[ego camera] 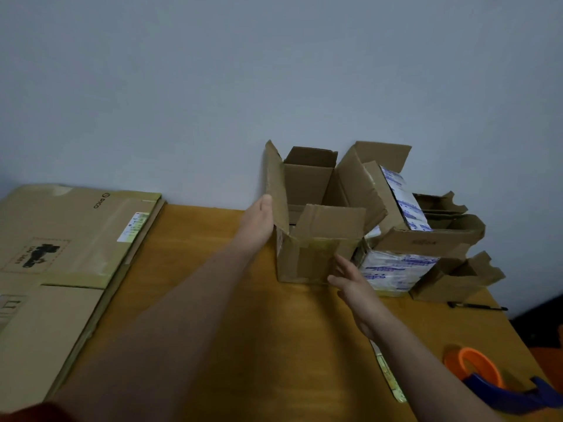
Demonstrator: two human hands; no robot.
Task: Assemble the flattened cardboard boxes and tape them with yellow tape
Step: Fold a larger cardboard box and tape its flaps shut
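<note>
The open cardboard box [310, 263] stands upright on the wooden table [213, 300], close to the wall, with its four top flaps raised. My left fingers [265, 205] lie straight and flat against the box's left side, right where the tall left flap begins; they curl around nothing. My right fingers [345, 266] are spread and loose, their tips touching the front face near its lower right corner, gripping nothing.

Touching the box on its right is a second open box [396, 266] wrapped in white film with blue print, and beyond that more small open boxes [451, 281] with ragged flaps. A black pen [478, 306] lies on the table just in front of them.

At the left end of the table is a stack of flattened cardboard [61, 239]. Near my right forearm a strip of yellowish tape [390, 376] lies on the table, and further right sits a blue tape dispenser [518, 397] with an orange ring.
</note>
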